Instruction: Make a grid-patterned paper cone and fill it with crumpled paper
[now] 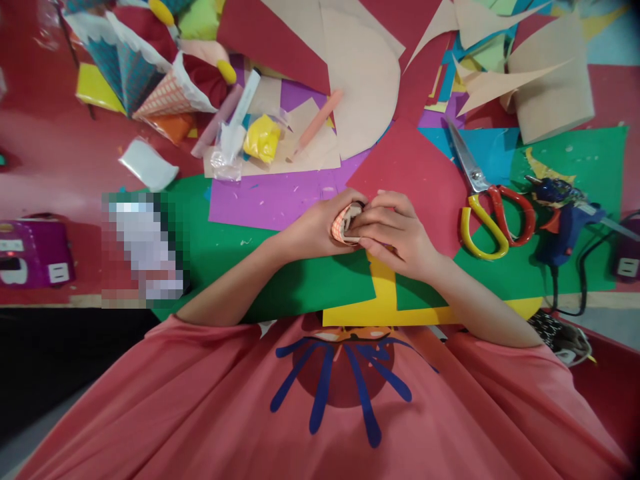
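My left hand (325, 223) is wrapped round a small paper cone (341, 227) with an orange check pattern and a pale inside. The cone's open mouth faces up and to the right. My right hand (395, 230) is closed at that mouth, with fingertips on the rim and partly inside. What those fingertips pinch, if anything beyond the paper, is hidden. Both hands are above green card (300, 280) and a red sheet (410, 180). Scissors (483, 200) with one yellow and one red handle lie to the right of my right hand.
A blue glue gun (563, 230) with a cord lies at right. Finished cones (175, 90) with red tops stand at upper left, near a yellow clay packet (263, 139) and a white packet (149, 163). Paper scraps (365, 73) cover the back. A blurred-out object (147, 250) is at left.
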A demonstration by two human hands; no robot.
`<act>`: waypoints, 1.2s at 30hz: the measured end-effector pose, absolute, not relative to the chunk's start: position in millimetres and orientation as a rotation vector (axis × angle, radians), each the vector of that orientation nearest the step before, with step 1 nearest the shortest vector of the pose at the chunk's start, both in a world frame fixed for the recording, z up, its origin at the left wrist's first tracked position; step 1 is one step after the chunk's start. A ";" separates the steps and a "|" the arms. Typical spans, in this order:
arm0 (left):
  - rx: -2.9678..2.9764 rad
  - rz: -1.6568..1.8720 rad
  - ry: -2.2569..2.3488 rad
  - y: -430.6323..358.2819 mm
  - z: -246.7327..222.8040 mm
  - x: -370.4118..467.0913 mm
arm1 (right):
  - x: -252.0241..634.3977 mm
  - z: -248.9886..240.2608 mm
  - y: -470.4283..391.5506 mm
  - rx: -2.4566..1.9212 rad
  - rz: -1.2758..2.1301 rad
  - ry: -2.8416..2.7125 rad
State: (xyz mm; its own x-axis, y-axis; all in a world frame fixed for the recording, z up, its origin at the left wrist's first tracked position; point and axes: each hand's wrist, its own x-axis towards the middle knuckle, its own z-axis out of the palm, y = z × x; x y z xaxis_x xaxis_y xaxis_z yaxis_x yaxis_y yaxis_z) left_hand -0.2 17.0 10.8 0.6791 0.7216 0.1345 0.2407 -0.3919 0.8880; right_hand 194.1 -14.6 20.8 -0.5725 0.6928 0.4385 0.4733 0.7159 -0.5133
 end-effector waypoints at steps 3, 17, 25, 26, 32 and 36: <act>1.982 0.613 0.772 15.7 8.7 1.2 | 192.1 17.0 -16.1 -0.940 0.524 -2.202; 2.101 0.670 0.807 12.8 11.4 2.0 | 186.6 21.4 -24.3 -1.016 0.241 -2.166; 2.121 0.721 0.888 16.0 8.8 -1.2 | 185.1 18.8 -26.3 -1.043 0.171 -2.267; 2.118 0.726 0.889 15.7 8.2 -0.8 | 184.2 17.5 -26.9 -1.049 0.156 -2.271; 2.049 0.768 0.872 15.4 10.7 -0.1 | 182.5 15.9 -30.4 -1.061 0.163 -2.275; 2.067 0.732 0.894 16.2 11.9 -2.0 | 183.7 21.1 -29.5 -1.071 0.224 -2.308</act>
